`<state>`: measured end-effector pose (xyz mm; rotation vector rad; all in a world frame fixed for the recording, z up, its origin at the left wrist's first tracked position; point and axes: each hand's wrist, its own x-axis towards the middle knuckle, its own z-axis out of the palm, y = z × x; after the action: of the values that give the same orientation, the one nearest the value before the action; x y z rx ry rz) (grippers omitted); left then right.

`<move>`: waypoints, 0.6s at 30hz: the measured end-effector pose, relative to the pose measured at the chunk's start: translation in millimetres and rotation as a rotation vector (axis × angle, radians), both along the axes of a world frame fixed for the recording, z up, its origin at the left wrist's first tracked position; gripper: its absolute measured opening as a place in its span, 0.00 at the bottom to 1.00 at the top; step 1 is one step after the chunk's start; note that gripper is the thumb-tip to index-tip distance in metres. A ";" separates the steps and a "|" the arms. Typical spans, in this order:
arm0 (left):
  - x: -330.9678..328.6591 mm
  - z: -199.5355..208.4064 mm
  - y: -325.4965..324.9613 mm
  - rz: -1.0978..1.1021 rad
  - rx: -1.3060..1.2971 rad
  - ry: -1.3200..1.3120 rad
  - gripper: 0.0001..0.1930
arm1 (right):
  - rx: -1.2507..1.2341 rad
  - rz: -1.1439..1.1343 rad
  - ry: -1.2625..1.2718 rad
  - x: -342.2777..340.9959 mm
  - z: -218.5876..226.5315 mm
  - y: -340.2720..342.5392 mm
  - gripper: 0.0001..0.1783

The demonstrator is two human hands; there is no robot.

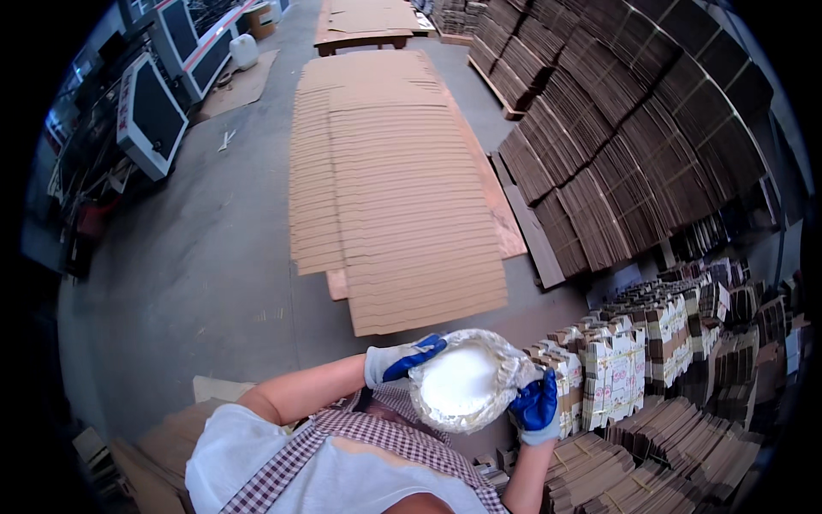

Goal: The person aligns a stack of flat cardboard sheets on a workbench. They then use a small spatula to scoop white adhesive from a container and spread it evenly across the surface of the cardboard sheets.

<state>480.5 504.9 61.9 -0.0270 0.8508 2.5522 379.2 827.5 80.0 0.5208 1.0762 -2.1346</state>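
In front of my chest I hold a round bowl (462, 383) with both hands. Its rim is thick, crusted and pale, and smooth white stuff shows inside it. My left hand (411, 358), in a grey glove with blue coating, is closed on the upper left of the rim. On the opposite side, my right hand (537, 404) in a matching glove grips a lumpy part that sticks out from the bowl. Just beyond the bowl lies a long row of overlapping brown cardboard sheets (411, 206).
Tall stacks of flattened cardboard (616, 137) stand at the right. Nearer, bundles of printed white cartons (615, 373) and tied brown cardboard (651, 480) crowd my right side. Machinery (154, 116) and a white jug (244, 51) are at the far left. Another cardboard-topped table (368, 17) stands behind.
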 end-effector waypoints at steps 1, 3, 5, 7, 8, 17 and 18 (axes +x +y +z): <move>7.5 21.0 -19.5 0.049 -0.034 0.040 0.27 | -0.047 0.069 0.024 -3.9 1.8 -13.8 0.20; 26.8 48.0 -52.2 0.154 -0.122 0.067 0.29 | -0.058 0.144 0.011 -21.8 7.1 -60.4 0.19; 50.7 45.6 -75.5 0.287 -0.175 0.051 0.29 | -0.145 0.210 0.094 -40.5 4.7 -103.4 0.17; 75.8 39.6 -97.6 0.392 -0.049 -0.031 0.29 | -0.185 0.321 0.159 -52.7 11.6 -152.6 0.17; 90.4 24.6 -107.6 0.483 -0.018 -0.027 0.28 | -0.189 0.379 0.179 -53.6 22.5 -188.6 0.17; 161.9 38.3 -182.4 0.938 -0.017 0.022 0.30 | -0.346 0.193 0.378 -115.2 12.8 -331.3 0.26; 169.9 42.0 -200.4 0.957 0.045 0.006 0.30 | -0.342 0.215 0.377 -125.0 11.3 -338.6 0.27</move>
<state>650.5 304.5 103.9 -0.5283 0.9230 3.4409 254.2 488.9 91.2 -0.1578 0.8824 -2.2049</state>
